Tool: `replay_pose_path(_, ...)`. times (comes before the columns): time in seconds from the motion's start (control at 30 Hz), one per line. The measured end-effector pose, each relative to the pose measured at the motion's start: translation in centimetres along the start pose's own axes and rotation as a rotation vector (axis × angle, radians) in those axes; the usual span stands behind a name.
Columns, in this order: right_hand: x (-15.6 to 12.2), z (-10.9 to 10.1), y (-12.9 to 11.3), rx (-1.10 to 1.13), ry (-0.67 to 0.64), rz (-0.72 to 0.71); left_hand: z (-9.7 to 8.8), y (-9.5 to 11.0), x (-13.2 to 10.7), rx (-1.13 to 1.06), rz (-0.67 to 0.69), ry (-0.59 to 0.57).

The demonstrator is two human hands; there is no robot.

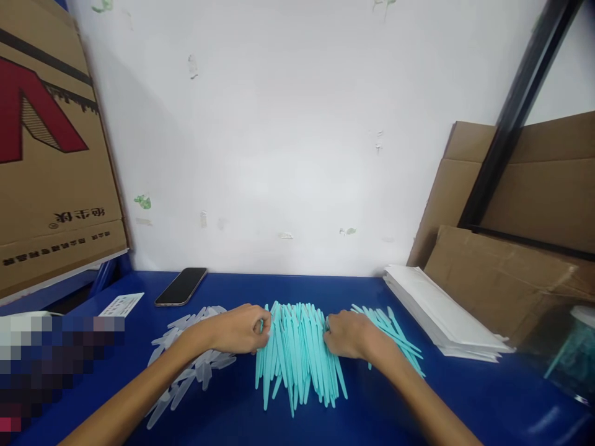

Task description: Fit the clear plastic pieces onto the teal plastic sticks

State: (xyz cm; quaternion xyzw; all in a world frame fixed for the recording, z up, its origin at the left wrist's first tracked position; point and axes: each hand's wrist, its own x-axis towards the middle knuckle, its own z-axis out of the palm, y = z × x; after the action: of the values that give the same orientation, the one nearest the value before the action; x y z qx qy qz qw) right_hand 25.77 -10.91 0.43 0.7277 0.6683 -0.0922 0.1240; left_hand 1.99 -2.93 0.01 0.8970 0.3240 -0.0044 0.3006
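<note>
Between hands [242,330] [346,334]: teal plastic sticks [297,353], bunched, fanned.

Turquoise sticks [297,347]; translucent whitish sticks [186,365]; blue table [288,288]; black phone [181,286]; white bags [441,319].

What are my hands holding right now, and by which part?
The bunch of teal sticks, squeezed between both hands near its far end: the left hand pinches the left edge, the right hand presses against the right edge.
</note>
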Motion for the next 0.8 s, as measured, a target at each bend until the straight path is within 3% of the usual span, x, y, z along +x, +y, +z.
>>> replay_pose_path(0.2,1.9,-0.9,-1.3,0.000,-0.019,-0.014,0.0,0.4,-0.1,0.044,-0.005,0.041)
replay_pose_path(0.33,2.7,-1.2,-0.9,0.052,-0.051,-0.034,-0.1,0.3,-0.2,0.051,0.017,0.055)
replay_pose_path(0.57,1.3,-1.2,1.7,0.202,-0.169,-0.092,-0.5,0.6,-0.7,0.075,-0.009,0.090)
replay_pose_path(0.8,0.0,-1.1,0.3,0.115,-0.086,-0.047,-0.7,-0.3,-0.3,0.075,0.005,0.143)
